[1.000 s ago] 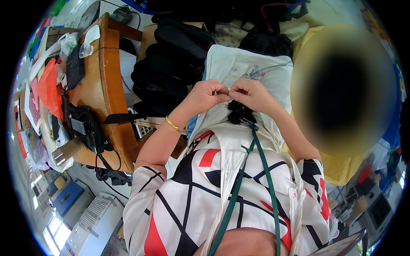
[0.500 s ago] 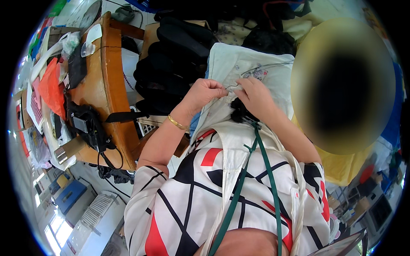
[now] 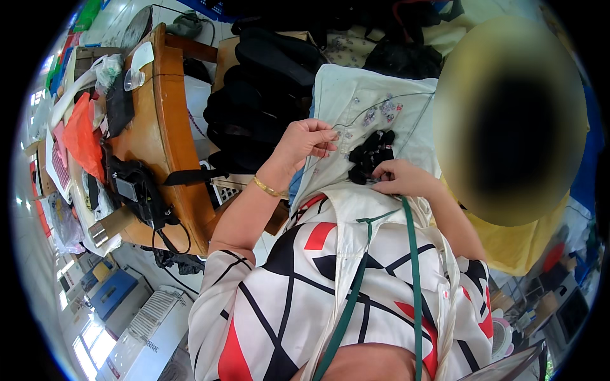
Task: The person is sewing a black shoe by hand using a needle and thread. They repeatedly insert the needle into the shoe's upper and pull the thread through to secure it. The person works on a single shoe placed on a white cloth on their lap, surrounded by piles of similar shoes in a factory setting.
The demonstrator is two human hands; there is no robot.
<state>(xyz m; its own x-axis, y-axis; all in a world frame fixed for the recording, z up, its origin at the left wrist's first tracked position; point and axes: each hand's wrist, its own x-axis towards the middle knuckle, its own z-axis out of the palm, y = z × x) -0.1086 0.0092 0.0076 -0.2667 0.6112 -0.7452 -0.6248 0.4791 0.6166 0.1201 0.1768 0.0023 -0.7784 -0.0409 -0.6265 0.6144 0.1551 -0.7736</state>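
Observation:
My left hand (image 3: 311, 141), with a gold bracelet at the wrist, pinches thumb to forefinger over the pale cloth. A thin dark thread (image 3: 368, 108) runs from its fingertips toward the far right of the cloth. My right hand (image 3: 405, 179) rests lower down, its fingers closed at the near edge of a small black soft bundle (image 3: 370, 154) with pale specks. Whatever lies between those fingers is hidden. The pale cloth (image 3: 416, 130) lies across my lap, with small purple and red printed flowers (image 3: 382, 112) past the bundle.
Black padded pieces (image 3: 254, 101) are heaped beyond my left hand. Further left, a wooden table (image 3: 152, 108) carries a black bag (image 3: 130, 187) and an orange-red plastic bag (image 3: 82, 136). Close on the right is a large blurred patch over yellow cloth (image 3: 527, 244).
My right hand has left the spot beside my left fingertips and come down to the black bundle. More of the bundle and flowers shows. My left hand stays nearly in place.

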